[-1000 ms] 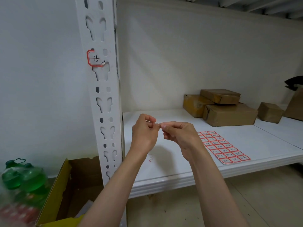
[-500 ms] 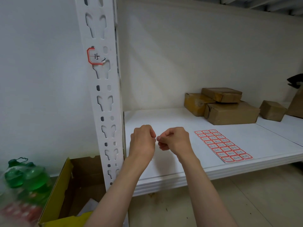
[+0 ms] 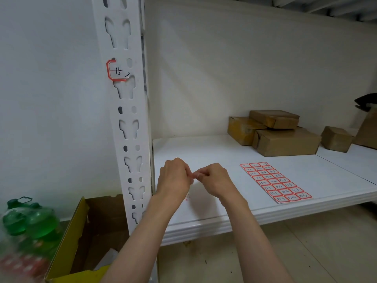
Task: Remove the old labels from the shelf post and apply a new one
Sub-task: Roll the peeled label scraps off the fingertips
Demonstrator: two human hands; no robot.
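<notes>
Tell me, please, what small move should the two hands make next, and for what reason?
Probably the left hand and right hand should drop the tiny scrap they pinch between them, then reach up. A torn red-bordered handwritten label is on the white perforated metal shelf post, so removal looks unfinished. The red-bordered sticker sheet waits on the white shelf board.

Looks like a stockroom: white slotted rack post [image 3: 130,127], taped parcels [image 3: 285,141] on a shelf [image 3: 204,152], label sheet [image 3: 275,181], bare floor.
</notes>
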